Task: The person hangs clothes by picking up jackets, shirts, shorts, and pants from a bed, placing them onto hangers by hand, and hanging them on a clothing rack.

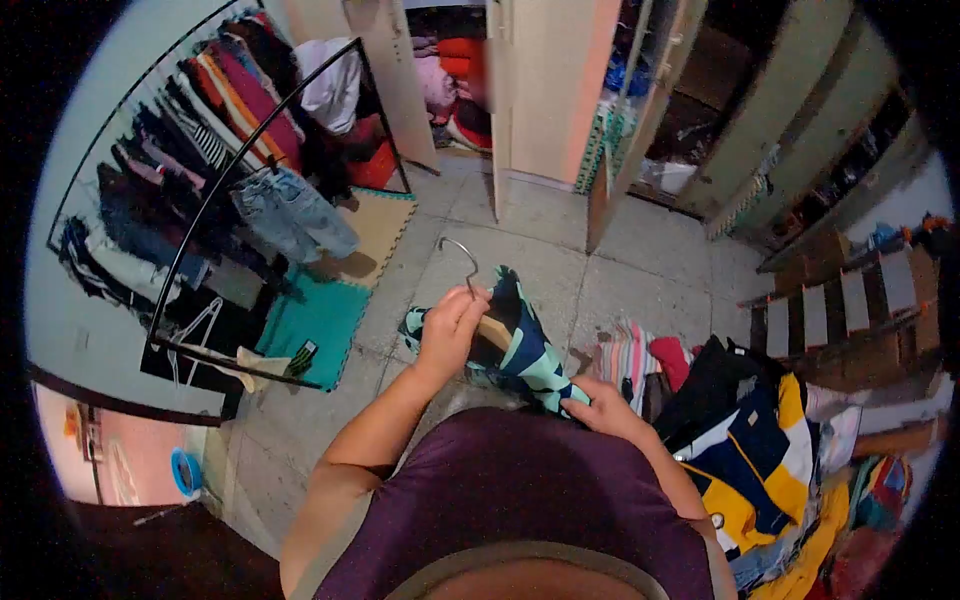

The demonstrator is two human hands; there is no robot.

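Observation:
A hanger with a metal hook (470, 258) and a light-brown, wooden-looking body is pinched near its neck by my left hand (452, 328). A patterned garment (538, 362) in mint green and dark navy hangs around this hanger, in front of my body. Its lower right side is gripped between the thumb and fingers of my right hand (606, 410). Part of the hanger's body is hidden inside the cloth, and my left hand covers its neck.
A black rack (205, 225) full of hung clothes stands at left, above a teal foam mat (310, 325). Heaped clothes (750, 440) lie at right, beside a ladder-like stepped frame (850, 305). Cupboards with an open door (640, 120) line the back.

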